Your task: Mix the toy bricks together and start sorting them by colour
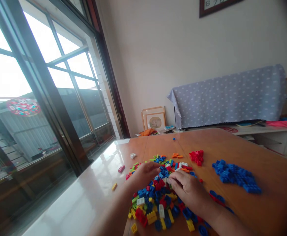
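A heap of small mixed-colour toy bricks [155,200] lies on the wooden table [268,157]. My left hand [144,173] rests on the heap's far left part, fingers curled down among the bricks. My right hand [186,188] lies on the heap beside it, fingertips pinched at a small brick near the middle; what it grips is too small to tell. A sorted pile of blue bricks [234,175] sits to the right. A smaller pile of red bricks [197,156] lies beyond the heap.
Loose bricks lie scattered to the left, among them a pink one [121,168] and a yellow one [114,186]. A large window [35,98] runs along the left. Behind the table stand a cloth-covered object [229,95] and picture frames [154,119].
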Demonstrator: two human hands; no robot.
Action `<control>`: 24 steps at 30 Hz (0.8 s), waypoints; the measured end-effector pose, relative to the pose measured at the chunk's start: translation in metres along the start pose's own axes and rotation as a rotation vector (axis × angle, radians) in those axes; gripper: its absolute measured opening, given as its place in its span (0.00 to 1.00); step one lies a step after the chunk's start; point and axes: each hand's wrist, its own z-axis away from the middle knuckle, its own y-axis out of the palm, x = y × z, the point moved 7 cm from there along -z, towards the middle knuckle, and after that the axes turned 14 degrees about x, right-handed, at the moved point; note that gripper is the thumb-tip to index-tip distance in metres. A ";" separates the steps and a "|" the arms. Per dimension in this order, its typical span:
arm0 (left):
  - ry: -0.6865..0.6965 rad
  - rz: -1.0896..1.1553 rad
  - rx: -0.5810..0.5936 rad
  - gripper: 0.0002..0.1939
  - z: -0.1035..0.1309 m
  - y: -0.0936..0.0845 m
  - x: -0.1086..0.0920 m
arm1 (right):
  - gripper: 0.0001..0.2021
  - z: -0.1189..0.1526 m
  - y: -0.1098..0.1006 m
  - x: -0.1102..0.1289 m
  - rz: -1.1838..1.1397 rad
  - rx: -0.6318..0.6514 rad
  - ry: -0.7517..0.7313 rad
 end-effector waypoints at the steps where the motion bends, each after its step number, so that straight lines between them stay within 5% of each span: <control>1: -0.016 0.013 -0.053 0.25 0.007 -0.008 0.000 | 0.12 0.000 -0.002 -0.001 0.011 -0.011 -0.002; 6: -0.110 0.036 -0.346 0.26 0.038 -0.043 0.017 | 0.12 -0.001 -0.009 -0.014 0.077 -0.056 0.052; 11: -0.217 -0.131 -0.466 0.18 0.049 -0.041 0.043 | 0.12 -0.002 -0.013 -0.031 0.109 -0.097 0.112; 24: -0.057 -0.638 -0.166 0.09 0.028 0.032 -0.005 | 0.11 -0.004 0.002 -0.029 0.100 -0.015 0.148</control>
